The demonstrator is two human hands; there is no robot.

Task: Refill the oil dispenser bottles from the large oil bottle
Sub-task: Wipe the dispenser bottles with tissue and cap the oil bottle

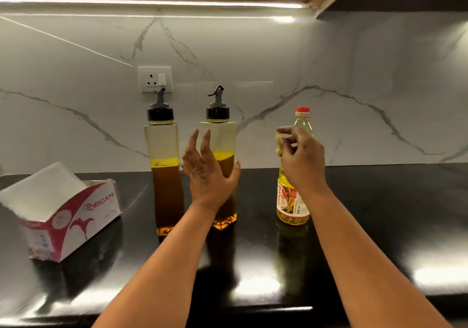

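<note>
two dispensers, fortune oil btl, origami tissue box.

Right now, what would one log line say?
left hand: open, reaching right dispenser bottle | right hand: at oil bottle, cap on | both dispensers capped

Standing upright on the black counter, well apart from each other: left dispenser bottle, square and clear, black cap and grey spout on, holding amber oil to about half. Just beside it, right dispenser bottle, same build, spout lever raised, carrying a similar level. Further right, large oil bottle, showing pale yellow oil, red cap on, label facing forward.
</note>
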